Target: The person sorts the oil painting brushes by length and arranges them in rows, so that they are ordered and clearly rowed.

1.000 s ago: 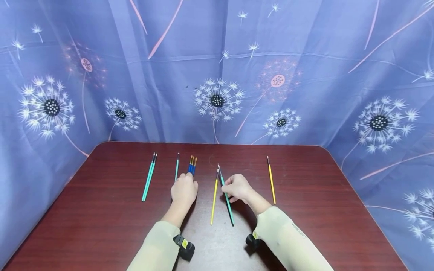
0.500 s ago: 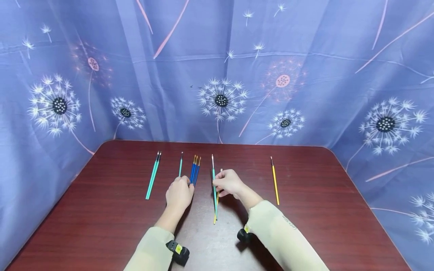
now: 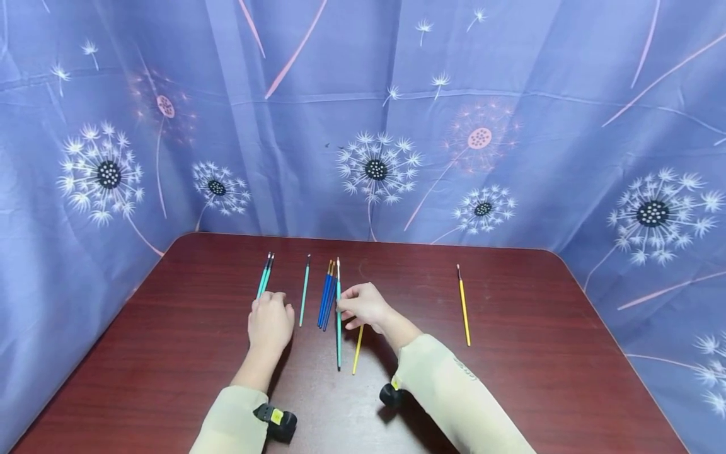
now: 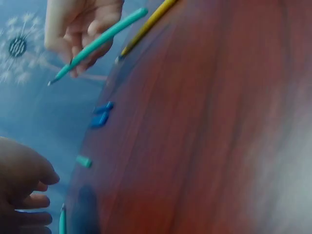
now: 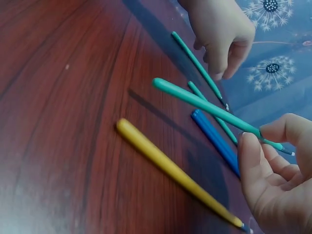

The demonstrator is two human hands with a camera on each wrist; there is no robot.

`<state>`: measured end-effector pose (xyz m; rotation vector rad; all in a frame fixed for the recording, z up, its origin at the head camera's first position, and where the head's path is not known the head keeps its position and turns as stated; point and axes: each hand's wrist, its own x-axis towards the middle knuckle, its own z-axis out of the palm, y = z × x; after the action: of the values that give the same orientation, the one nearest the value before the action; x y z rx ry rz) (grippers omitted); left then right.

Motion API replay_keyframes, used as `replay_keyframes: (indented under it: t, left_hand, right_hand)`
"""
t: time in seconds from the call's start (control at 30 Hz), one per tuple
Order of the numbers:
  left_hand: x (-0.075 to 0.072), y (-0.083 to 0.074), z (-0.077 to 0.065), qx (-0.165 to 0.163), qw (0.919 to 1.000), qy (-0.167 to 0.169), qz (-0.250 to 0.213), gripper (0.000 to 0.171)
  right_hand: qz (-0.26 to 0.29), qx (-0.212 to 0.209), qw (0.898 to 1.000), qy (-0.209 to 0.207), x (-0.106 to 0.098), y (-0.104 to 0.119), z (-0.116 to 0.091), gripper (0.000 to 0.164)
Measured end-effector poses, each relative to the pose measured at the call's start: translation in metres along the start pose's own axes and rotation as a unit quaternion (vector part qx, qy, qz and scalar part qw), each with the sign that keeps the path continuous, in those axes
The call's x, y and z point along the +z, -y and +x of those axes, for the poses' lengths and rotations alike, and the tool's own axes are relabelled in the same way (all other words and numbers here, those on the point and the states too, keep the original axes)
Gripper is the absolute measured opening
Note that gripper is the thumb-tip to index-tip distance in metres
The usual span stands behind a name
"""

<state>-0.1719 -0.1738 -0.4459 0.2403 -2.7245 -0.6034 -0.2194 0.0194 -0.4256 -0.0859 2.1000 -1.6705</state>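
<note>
My right hand point(image 3: 365, 307) pinches a green paintbrush point(image 3: 339, 340) between thumb and finger, bristles pointing away; in the right wrist view the brush is lifted clear of the table. Just left of it lie blue paintbrushes point(image 3: 326, 299) side by side. Below the right hand, a yellow paintbrush point(image 3: 358, 350) is partly covered. My left hand point(image 3: 271, 323) hovers over a pair of green paintbrushes point(image 3: 264, 277), hiding their lower ends; its fingers point(image 4: 34, 202) look loose and hold nothing in the left wrist view. A single green paintbrush point(image 3: 304, 290) lies between the left hand and the blue ones.
Another yellow paintbrush point(image 3: 464, 312) lies alone on the right of the dark red wooden table point(image 3: 527, 378). A blue dandelion-print curtain point(image 3: 295, 139) hangs around the table's back and sides.
My right hand has lifted the green brush and carried it left, over the yellow one to beside the blue brushes. The left hand has left the blue brushes and moved left to the green pair.
</note>
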Motion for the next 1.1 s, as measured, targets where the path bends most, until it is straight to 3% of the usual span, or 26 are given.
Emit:
replay_keyframes:
  t: [0.23,0.43,0.7,1.1]
  left_hand:
    - [-0.016,0.03,0.006,-0.05,0.9987,0.009,0.005,0.03]
    - [-0.025,0.046,0.007,-0.088,0.9956,0.03,-0.01,0.029]
    - [-0.024,0.054,0.011,-0.102,0.9936,0.046,-0.012,0.023]
    - [-0.026,0.058,0.011,-0.113,0.9918,0.039,-0.046,0.021]
  right_hand:
    - [0.023,-0.003,1.0,0.019,0.014,0.004,0.007,0.026]
    - [0.025,0.001,1.0,0.018,0.028,0.009,0.014,0.028]
    - [0.036,-0.001,0.999,0.007,0.046,0.017,0.031,0.027]
    - [0.027,-0.002,1.0,-0.007,0.07,0.031,0.059,0.026]
